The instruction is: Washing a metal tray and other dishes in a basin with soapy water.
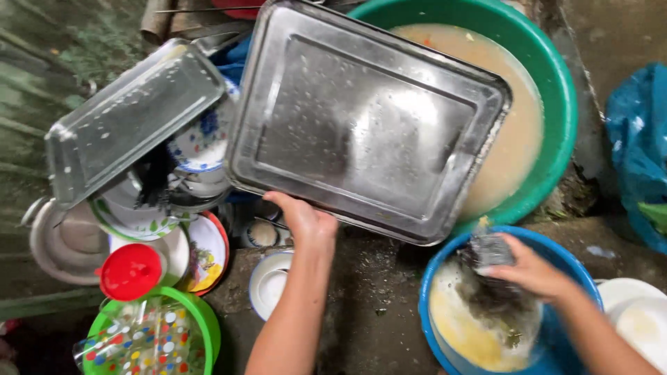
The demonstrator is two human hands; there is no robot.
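- Two hands at work: your left hand (pixel 303 221) grips the near edge of a large steel tray (pixel 365 118), held tilted over the rim of a green basin (pixel 556 76) of cloudy water.
- Your right hand (pixel 531 267) is closed around a dark scouring pad (pixel 486 250) above a blue basin (pixel 580 267) of sudsy water.
- Washed plates (pixel 201 142) and a second steel tray (pixel 132 121) are stacked at left, near a red lid (pixel 130 271).
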